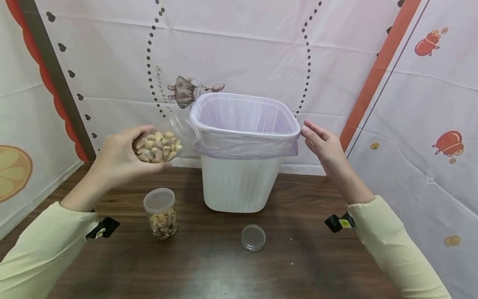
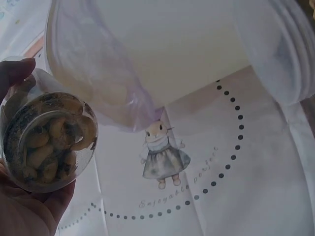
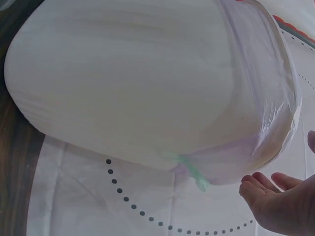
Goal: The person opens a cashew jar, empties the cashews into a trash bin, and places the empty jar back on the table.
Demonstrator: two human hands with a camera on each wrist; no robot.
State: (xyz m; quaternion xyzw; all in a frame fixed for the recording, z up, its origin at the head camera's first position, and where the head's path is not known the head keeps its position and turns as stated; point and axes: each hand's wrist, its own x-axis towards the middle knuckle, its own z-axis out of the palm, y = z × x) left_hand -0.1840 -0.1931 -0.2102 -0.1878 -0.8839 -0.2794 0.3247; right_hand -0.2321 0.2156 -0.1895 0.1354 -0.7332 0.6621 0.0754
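My left hand (image 1: pixel 121 151) grips a clear plastic jar (image 2: pixel 58 137) of cashew-like nuts (image 1: pixel 158 146), tipped on its side toward the bin. Its mouth is near the left rim of the white bin (image 1: pixel 240 182), which is lined with a pale purple bag (image 1: pixel 246 144) folded over the rim. In the left wrist view, dark patches show among the nuts at the jar's base. My right hand (image 1: pixel 326 145) is at the bin's right rim, fingers relaxed and holding nothing. Whether its fingertips touch the bag cannot be told.
A second clear jar (image 1: pixel 163 222), lidded and partly filled with nuts, stands on the dark wooden table (image 1: pixel 201 265) left of the bin. A loose clear round lid (image 1: pixel 254 238) lies in front of the bin. Behind hangs a printed cloth (image 1: pixel 239 50).
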